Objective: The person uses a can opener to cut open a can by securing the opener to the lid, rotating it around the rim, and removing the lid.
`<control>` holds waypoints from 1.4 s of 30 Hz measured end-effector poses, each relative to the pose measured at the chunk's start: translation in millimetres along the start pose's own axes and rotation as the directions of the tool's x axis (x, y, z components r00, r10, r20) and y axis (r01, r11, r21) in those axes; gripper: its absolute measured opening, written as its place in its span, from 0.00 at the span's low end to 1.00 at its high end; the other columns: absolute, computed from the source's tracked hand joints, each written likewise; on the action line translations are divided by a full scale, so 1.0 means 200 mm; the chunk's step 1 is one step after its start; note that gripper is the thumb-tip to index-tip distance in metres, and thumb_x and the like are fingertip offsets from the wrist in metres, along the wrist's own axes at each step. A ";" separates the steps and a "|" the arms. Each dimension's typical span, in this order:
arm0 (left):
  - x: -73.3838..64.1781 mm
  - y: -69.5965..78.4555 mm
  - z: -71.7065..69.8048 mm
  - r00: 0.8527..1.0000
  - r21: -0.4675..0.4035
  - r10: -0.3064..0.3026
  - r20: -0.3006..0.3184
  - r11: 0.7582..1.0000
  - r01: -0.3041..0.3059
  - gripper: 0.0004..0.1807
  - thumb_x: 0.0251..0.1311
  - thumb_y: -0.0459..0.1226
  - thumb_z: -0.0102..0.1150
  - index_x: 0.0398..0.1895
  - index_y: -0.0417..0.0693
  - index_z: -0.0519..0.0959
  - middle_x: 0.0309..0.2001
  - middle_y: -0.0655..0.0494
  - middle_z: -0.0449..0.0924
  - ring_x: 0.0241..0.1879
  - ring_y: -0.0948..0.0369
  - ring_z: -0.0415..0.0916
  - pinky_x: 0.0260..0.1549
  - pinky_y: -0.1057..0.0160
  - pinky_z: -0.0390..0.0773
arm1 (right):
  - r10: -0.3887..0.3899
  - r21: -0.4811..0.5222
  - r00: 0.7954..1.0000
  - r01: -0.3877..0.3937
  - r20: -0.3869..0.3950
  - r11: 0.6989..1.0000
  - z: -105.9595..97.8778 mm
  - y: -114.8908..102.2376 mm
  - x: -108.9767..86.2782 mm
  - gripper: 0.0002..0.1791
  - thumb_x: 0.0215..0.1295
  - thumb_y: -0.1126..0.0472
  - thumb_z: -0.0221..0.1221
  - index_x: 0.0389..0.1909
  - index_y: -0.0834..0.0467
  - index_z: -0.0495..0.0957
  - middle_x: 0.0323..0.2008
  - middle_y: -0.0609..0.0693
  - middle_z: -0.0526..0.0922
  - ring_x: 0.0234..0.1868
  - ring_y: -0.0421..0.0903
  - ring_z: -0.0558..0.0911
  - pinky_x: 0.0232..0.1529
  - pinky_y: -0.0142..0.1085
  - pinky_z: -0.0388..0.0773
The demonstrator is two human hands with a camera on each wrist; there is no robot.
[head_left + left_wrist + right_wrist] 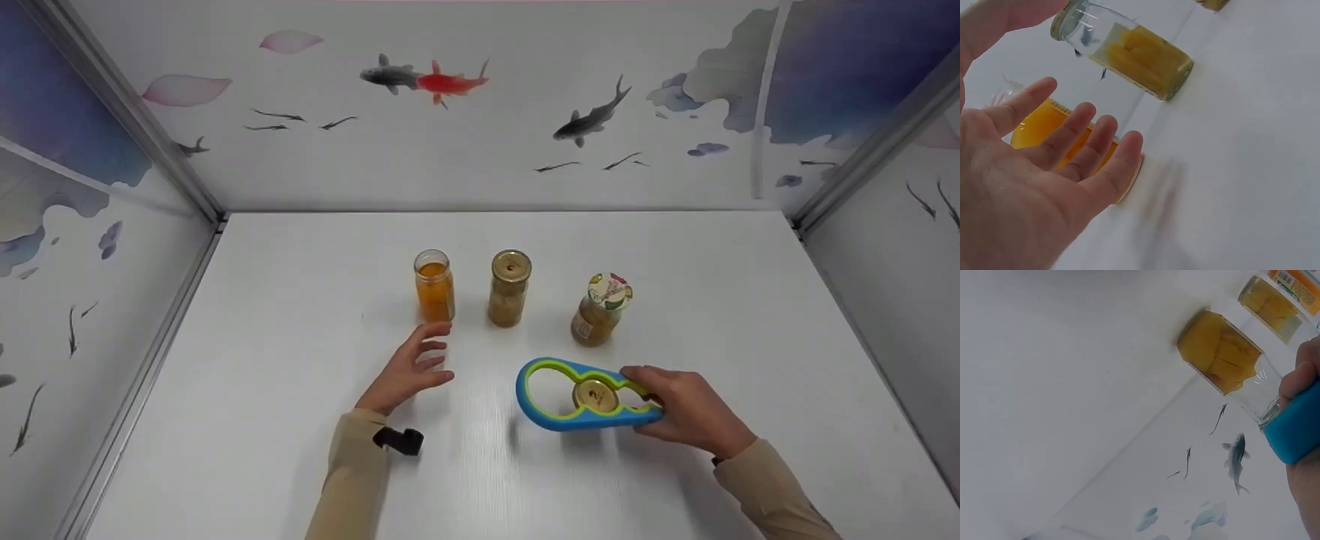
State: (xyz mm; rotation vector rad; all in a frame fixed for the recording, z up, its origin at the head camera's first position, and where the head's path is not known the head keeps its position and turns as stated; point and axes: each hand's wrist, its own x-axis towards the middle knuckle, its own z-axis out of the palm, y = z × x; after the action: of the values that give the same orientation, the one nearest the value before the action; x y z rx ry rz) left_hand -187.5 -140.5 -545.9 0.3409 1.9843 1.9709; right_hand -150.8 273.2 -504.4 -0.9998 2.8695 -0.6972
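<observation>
My right hand grips the narrow end of a blue-and-green jar opener, fingers curled round it. A gold lid shows inside one of the opener's rings. In the right wrist view the opener overlaps the top of a glass jar of yellow fruit. My left hand is relaxed, fingers spread, just in front of a lidless glass jar of orange contents. From the left wrist, the palm faces the camera, and the fingers partly hide the orange jar.
A gold-lidded jar stands right of the orange jar, and a jar with a patterned lid stands further right, behind the opener. The white table ends at a white back wall printed with fish. Side walls enclose it.
</observation>
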 end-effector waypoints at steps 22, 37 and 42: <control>0.10 -0.06 0.17 0.986 0.072 -0.059 0.157 0.996 0.048 0.22 0.62 0.31 0.60 0.59 0.40 0.69 0.58 0.40 0.69 0.52 0.51 0.74 0.52 0.59 0.76 | -0.058 -0.036 0.998 0.056 -0.036 0.998 0.02 -0.04 0.09 0.34 0.39 0.62 0.77 0.52 0.59 0.76 0.40 0.52 0.85 0.30 0.39 0.80 0.32 0.38 0.81; 0.17 -0.02 0.32 0.964 -0.010 0.013 0.265 1.000 -0.011 0.20 0.62 0.28 0.58 0.57 0.43 0.71 0.56 0.37 0.72 0.54 0.49 0.74 0.54 0.54 0.74 | -0.080 -0.053 0.996 0.078 -0.038 0.996 0.04 -0.09 0.18 0.35 0.40 0.60 0.78 0.52 0.60 0.75 0.41 0.52 0.85 0.33 0.42 0.81 0.36 0.42 0.82; 0.18 -0.02 0.36 0.952 -0.038 0.031 0.304 0.999 -0.020 0.19 0.64 0.30 0.58 0.58 0.44 0.70 0.55 0.39 0.74 0.55 0.51 0.75 0.53 0.57 0.74 | -0.090 -0.068 0.995 0.087 -0.045 0.994 0.05 -0.09 0.19 0.35 0.40 0.57 0.78 0.53 0.59 0.75 0.41 0.52 0.85 0.36 0.45 0.82 0.39 0.44 0.81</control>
State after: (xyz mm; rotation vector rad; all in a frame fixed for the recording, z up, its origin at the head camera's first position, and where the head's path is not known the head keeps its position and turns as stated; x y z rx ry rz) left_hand -193.2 -60.8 -551.7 0.6249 1.7565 1.8352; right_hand -168.4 233.8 -500.6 -1.1403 2.9231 -0.6443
